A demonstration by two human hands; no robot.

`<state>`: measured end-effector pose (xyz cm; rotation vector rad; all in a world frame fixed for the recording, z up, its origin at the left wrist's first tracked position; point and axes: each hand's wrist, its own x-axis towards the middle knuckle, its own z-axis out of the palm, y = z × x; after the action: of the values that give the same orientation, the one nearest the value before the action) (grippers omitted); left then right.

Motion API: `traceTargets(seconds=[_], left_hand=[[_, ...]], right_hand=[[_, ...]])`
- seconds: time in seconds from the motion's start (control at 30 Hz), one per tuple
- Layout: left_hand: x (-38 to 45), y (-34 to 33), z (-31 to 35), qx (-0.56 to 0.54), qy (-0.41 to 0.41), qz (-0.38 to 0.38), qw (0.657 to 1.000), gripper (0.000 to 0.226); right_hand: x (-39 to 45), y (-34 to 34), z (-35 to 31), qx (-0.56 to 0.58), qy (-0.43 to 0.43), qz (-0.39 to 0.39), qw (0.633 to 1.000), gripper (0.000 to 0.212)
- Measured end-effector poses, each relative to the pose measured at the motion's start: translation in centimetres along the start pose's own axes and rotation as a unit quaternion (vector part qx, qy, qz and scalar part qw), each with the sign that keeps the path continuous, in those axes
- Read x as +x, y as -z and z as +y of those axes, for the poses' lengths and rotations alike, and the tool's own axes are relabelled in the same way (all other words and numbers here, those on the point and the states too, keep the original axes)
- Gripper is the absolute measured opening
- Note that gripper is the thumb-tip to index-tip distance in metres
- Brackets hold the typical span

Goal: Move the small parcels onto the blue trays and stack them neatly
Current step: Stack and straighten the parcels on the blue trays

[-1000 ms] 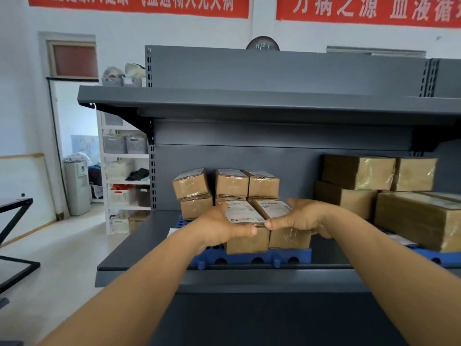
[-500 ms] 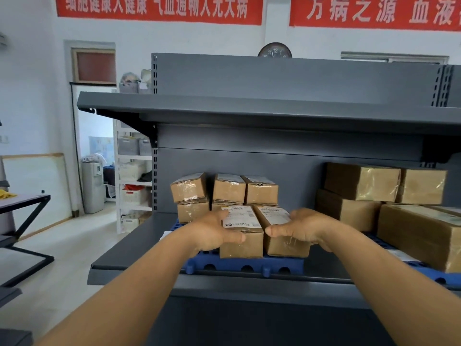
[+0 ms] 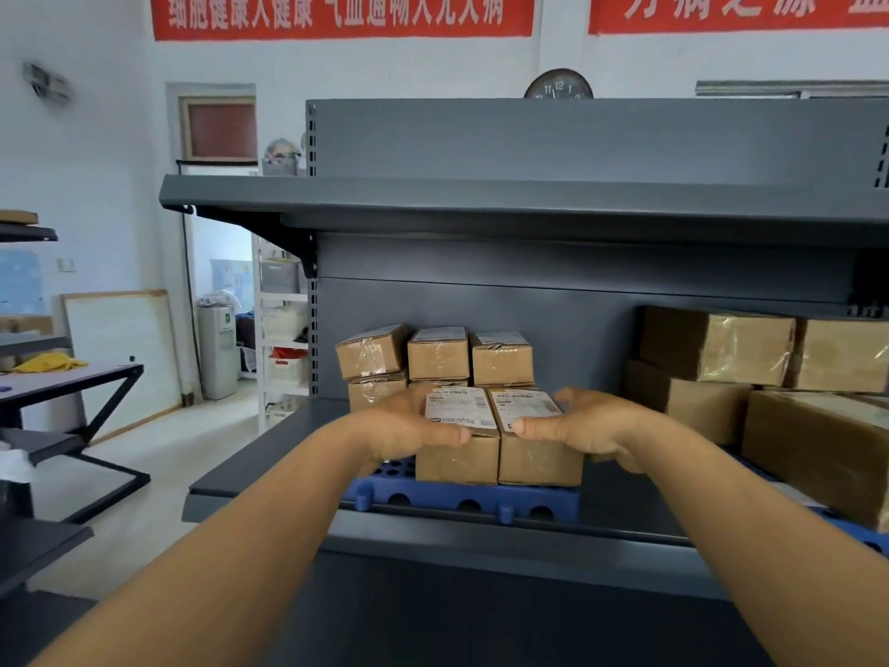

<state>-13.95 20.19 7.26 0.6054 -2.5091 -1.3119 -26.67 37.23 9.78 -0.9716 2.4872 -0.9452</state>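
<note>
Two small brown parcels with white labels stand side by side on the blue tray (image 3: 462, 500) at the shelf's front. My left hand (image 3: 409, 426) holds the left parcel (image 3: 459, 438), thumb on its top and fingers round its left side. My right hand (image 3: 584, 428) holds the right parcel (image 3: 534, 445) the same way from the right. Behind them on the tray stands a two-layer stack of small parcels (image 3: 438, 358) against the shelf's back panel.
Larger brown boxes (image 3: 818, 435) are stacked on a second blue tray (image 3: 861, 536) at the right. A grey upper shelf (image 3: 481, 204) overhangs the tray. Dark tables (image 3: 62, 382) stand at the left, with open floor between them and the shelving.
The two front parcels now sit squared up, side by side and flush on the tray. Both hands stay on them, and my view has moved closer and slightly right.
</note>
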Motion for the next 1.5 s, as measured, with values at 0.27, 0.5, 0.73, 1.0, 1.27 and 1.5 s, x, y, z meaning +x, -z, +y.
traceTargets(seconds=[0.27, 0.5, 0.73, 1.0, 1.27, 1.5], left_hand=[[1.8, 3.9, -1.3, -0.072, 0.024, 0.226, 0.971, 0.078], [5.2, 6.1, -3.3, -0.138, 0.059, 0.348, 0.926, 0.084], [9.5, 7.3, -4.3, -0.182, 0.084, 0.311, 0.929, 0.07], [11.9, 7.7, -4.5, -0.254, 0.095, 0.319, 0.908, 0.061], [11.8, 7.0, -3.6, -0.177, 0.048, 0.325, 0.928, 0.043], [12.1, 7.1, -3.6, -0.151, 0.053, 0.302, 0.94, 0.056]], right_hand=[[3.1, 0.6, -1.2, 0.051, -0.003, 0.078, 0.996, 0.093], [6.9, 0.6, -2.6, 0.109, -0.033, 0.106, 0.988, 0.077], [9.7, 0.8, -2.8, 0.102, -0.042, 0.115, 0.987, 0.069], [12.5, 0.3, -2.5, 0.117, -0.05, 0.108, 0.986, 0.071], [13.2, 0.3, -1.7, 0.144, -0.044, 0.112, 0.982, 0.067], [12.6, 0.4, -1.5, 0.136, -0.003, 0.089, 0.987, 0.053]])
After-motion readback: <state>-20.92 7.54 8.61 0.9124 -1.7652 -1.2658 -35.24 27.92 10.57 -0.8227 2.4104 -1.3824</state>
